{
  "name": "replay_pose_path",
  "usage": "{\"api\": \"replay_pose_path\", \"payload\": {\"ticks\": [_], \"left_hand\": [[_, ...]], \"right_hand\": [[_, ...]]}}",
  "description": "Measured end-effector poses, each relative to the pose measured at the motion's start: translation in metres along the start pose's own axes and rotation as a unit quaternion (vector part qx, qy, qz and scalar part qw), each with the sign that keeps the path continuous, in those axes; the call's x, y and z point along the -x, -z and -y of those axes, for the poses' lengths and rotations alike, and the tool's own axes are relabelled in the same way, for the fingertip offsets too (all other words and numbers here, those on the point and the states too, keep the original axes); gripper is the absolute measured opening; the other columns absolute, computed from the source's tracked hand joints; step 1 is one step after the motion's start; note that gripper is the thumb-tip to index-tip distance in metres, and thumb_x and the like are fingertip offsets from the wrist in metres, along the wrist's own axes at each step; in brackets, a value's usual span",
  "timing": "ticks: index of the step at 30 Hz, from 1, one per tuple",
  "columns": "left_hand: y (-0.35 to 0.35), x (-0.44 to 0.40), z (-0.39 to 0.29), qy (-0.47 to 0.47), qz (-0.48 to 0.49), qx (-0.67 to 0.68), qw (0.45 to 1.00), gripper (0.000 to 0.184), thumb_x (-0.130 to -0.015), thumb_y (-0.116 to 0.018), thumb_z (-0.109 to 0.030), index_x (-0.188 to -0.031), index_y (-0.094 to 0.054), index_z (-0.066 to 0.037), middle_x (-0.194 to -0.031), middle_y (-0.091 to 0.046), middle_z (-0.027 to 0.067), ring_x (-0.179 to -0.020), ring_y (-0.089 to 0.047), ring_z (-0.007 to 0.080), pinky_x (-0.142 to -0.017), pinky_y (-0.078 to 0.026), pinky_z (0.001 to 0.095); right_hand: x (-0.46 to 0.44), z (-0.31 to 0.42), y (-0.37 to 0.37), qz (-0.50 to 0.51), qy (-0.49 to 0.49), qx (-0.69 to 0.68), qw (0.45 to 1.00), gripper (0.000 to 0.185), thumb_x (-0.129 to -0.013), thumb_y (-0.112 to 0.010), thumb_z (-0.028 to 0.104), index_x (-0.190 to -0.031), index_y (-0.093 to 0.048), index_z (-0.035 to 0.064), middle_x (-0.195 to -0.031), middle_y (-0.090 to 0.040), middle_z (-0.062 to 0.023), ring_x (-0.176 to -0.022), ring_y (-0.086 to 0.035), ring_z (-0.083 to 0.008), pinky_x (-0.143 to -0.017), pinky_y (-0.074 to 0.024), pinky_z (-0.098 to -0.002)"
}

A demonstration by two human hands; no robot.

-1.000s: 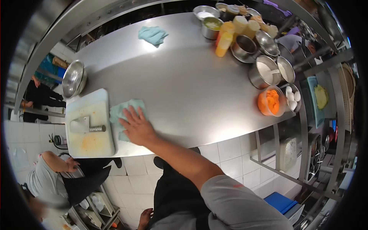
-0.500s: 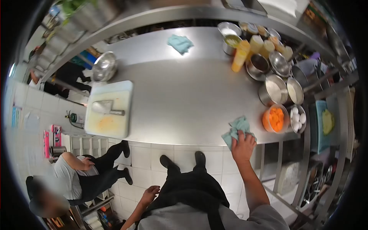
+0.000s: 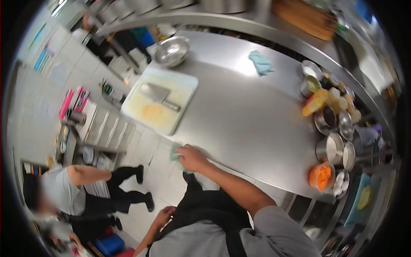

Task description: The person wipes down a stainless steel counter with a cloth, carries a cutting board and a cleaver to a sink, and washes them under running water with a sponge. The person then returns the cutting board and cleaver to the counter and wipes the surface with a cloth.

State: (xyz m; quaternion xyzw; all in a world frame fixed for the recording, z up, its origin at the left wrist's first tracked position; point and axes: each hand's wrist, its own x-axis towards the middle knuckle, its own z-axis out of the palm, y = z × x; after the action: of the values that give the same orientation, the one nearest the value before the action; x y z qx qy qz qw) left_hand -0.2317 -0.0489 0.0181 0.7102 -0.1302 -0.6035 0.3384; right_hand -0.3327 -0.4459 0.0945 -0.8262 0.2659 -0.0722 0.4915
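Observation:
A teal cloth (image 3: 174, 152) is bunched under the fingers of my right hand (image 3: 191, 159), which is closed on it at the front edge of the steel table (image 3: 239, 124), just below the cutting board. My left hand (image 3: 164, 216) hangs beside my dark apron, its fingers loosely bent and a little apart, with nothing visible in it. On the white cutting board (image 3: 188, 92) lies a cleaver (image 3: 155, 91) with its handle toward the right. A second teal cloth (image 3: 261, 63) rests near the back of the table.
A metal colander (image 3: 171, 51) stands behind the board. Along the right side are sauce bottles (image 3: 314, 105), metal pots, a tub of orange pieces (image 3: 322, 176) and a bowl of eggs (image 3: 341, 184). A shelf crosses overhead. Another person (image 3: 68, 190) is at the lower left.
My right hand has swept the cloth along the front edge, from beside the orange tub at right to near the cutting board at left. The view has turned; my left hand stays by the apron.

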Motion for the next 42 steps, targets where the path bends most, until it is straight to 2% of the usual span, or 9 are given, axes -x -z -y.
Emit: {"api": "replay_pose_path", "payload": {"ticks": [3,6,8,11,18,23,28,32,42], "left_hand": [[0.01,0.03,0.02,0.077,-0.119,-0.042,0.989,0.044,-0.1,-0.067,-0.043,-0.12,-0.071,-0.005,-0.094,-0.068,-0.0014,-0.084,-0.059,0.0113,-0.074,-0.047,0.0278],[0.022,0.058,0.069,0.108,-0.199,0.065,0.972,0.04,-0.1,-0.065,-0.041,-0.122,-0.07,-0.008,-0.101,-0.07,0.0004,-0.086,-0.063,0.0137,-0.074,-0.049,0.0286],[0.023,0.072,0.096,0.163,-0.245,0.098,0.95,0.04,-0.099,-0.066,-0.043,-0.122,-0.069,-0.01,-0.104,-0.07,0.0012,-0.086,-0.064,0.0146,-0.071,-0.048,0.0297],[0.012,0.092,0.154,0.223,-0.262,0.173,0.923,0.041,-0.098,-0.064,-0.043,-0.123,-0.066,-0.011,-0.11,-0.07,0.0035,-0.089,-0.065,0.0178,-0.074,-0.049,0.0352],[0.042,0.024,0.253,0.278,-0.084,0.048,0.956,0.044,-0.096,-0.064,-0.044,-0.127,-0.064,-0.013,-0.115,-0.068,0.0063,-0.094,-0.065,0.0239,-0.083,-0.051,0.0441],[0.156,-0.088,0.122,0.198,-0.18,0.191,0.944,0.041,-0.095,-0.066,-0.042,-0.121,-0.068,-0.01,-0.108,-0.069,0.0061,-0.087,-0.064,0.0214,-0.076,-0.052,0.0408],[0.302,-0.228,-0.083,-0.137,-0.358,-0.003,0.924,0.035,-0.099,-0.065,-0.035,-0.102,-0.073,-0.001,-0.079,-0.069,0.0065,-0.076,-0.064,0.0173,-0.07,-0.051,0.0328],[0.354,-0.268,-0.305,-0.415,-0.358,0.023,0.836,0.024,-0.093,-0.07,-0.02,-0.107,-0.072,-0.001,-0.103,-0.072,0.0159,-0.095,-0.069,0.0262,-0.086,-0.054,0.0347],[0.342,-0.322,-0.487,-0.323,-0.231,-0.353,0.848,0.03,-0.084,-0.071,-0.027,-0.096,-0.074,0.0,-0.1,-0.073,0.0236,-0.096,-0.071,0.0394,-0.086,-0.058,0.0495]], "right_hand": [[0.007,0.015,0.02,-0.061,0.012,-0.187,0.98,0.039,-0.092,-0.06,0.009,-0.131,-0.063,0.0119,-0.112,-0.067,-0.0161,-0.1,-0.067,-0.0306,-0.09,-0.0535,-0.0415],[-0.005,-0.04,0.13,-0.257,0.116,0.118,0.952,0.036,-0.093,-0.059,0.006,-0.129,-0.061,0.0063,-0.113,-0.064,-0.0177,-0.107,-0.064,-0.0325,-0.095,-0.0508,-0.0428],[-0.01,-0.114,0.193,-0.299,0.008,0.222,0.928,0.036,-0.094,-0.059,0.008,-0.129,-0.061,0.0051,-0.126,-0.059,-0.0202,-0.119,-0.058,-0.0386,-0.102,-0.0472,-0.046],[0.021,-0.145,0.201,-0.261,-0.175,0.328,0.891,0.041,-0.085,-0.065,0.011,-0.125,-0.063,0.0052,-0.123,-0.058,-0.0193,-0.117,-0.058,-0.0404,-0.101,-0.047,-0.0473],[0.053,-0.062,0.087,-0.08,-0.027,0.276,0.957,0.029,-0.077,-0.069,0.011,-0.106,-0.065,0.0101,-0.113,-0.059,-0.0173,-0.111,-0.058,-0.0391,-0.097,-0.0471,-0.0481],[0.022,-0.013,0.112,-0.12,-0.146,0.544,0.818,0.037,-0.08,-0.074,0.016,-0.114,-0.066,0.0063,-0.126,-0.061,-0.022,-0.123,-0.056,-0.0405,-0.106,-0.0442,-0.0484],[-0.094,0.048,0.095,-0.089,-0.069,0.411,0.905,0.055,-0.082,-0.078,0.024,-0.132,-0.063,0.0076,-0.131,-0.06,-0.0273,-0.128,-0.053,-0.0438,-0.11,-0.042,-0.0494],[-0.213,0.082,0.047,-0.124,-0.116,0.377,0.91,0.052,-0.082,-0.074,0.019,-0.13,-0.062,0.0052,-0.122,-0.063,-0.0256,-0.115,-0.059,-0.0448,-0.1,-0.0479,-0.0507],[-0.248,0.116,0.013,-0.154,-0.223,0.356,0.894,0.031,-0.077,-0.063,0.013,-0.105,-0.063,0.0006,-0.098,-0.064,-0.0232,-0.096,-0.064,-0.0447,-0.082,-0.052,-0.0536]]}}
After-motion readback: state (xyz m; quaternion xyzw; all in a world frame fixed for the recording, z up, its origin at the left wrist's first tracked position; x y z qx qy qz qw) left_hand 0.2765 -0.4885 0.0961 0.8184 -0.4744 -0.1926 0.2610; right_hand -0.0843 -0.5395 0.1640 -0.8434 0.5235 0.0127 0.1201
